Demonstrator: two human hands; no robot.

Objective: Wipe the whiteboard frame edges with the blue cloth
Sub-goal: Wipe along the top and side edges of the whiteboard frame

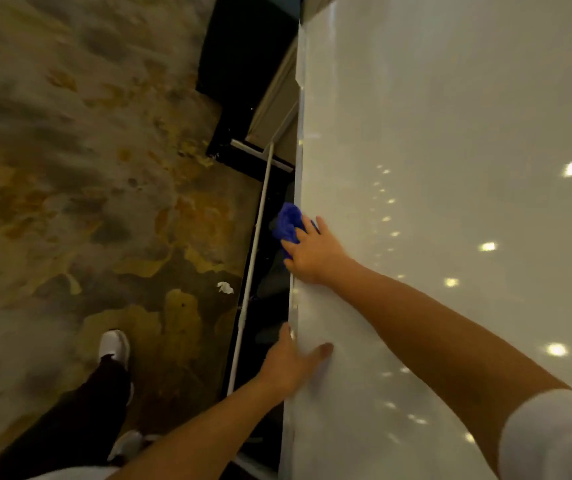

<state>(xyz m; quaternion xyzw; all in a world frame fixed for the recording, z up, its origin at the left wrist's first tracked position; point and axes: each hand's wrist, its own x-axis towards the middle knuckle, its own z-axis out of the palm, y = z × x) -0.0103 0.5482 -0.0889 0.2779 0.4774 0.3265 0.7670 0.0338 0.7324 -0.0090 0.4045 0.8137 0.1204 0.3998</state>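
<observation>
A large white whiteboard (433, 202) fills the right side of the head view, and its pale frame edge (299, 161) runs down its left side. My right hand (315, 252) presses a bunched blue cloth (289, 223) against that edge about halfway down. The cloth sticks out past my fingers toward the dark gap beside the board. Lower down, my left hand (291, 365) grips the same edge, thumb on the board face and fingers wrapped behind it.
Patterned brown and yellow carpet (87, 185) covers the floor at left. A thin white bar (255, 258) of the stand runs beside the board over a dark base. A crumpled white scrap (225, 287) lies on the carpet. My white shoes (115, 346) stand at lower left.
</observation>
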